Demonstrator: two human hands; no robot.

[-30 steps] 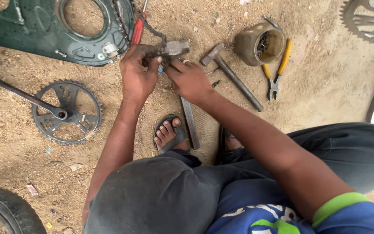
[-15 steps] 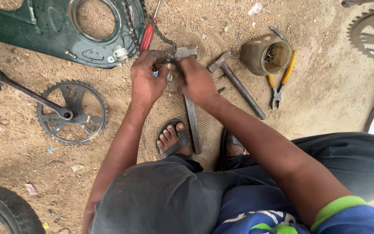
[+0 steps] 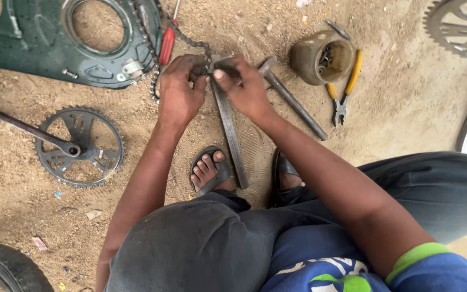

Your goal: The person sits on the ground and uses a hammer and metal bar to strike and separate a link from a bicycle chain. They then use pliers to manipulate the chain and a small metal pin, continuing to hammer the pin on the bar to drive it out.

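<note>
Head view, centre top: left hand (image 3: 179,92) and right hand (image 3: 244,89) meeting over the chain (image 3: 198,46), fingers of both pinched together on a link where it lies across the head of a flat metal bar (image 3: 231,132). Bar running down the frame between two sandalled feet. Chain trailing up and left along the green chain guard (image 3: 39,48), past a red screwdriver (image 3: 167,46). Hammer (image 3: 293,100) just right of the hands, untouched; pliers (image 3: 344,92) and parts tin (image 3: 320,57) further right. Crank with chainring (image 3: 79,146) lying loose at left. Judging by that: chain off the bike, link work underway, refitting all left to do.
</note>
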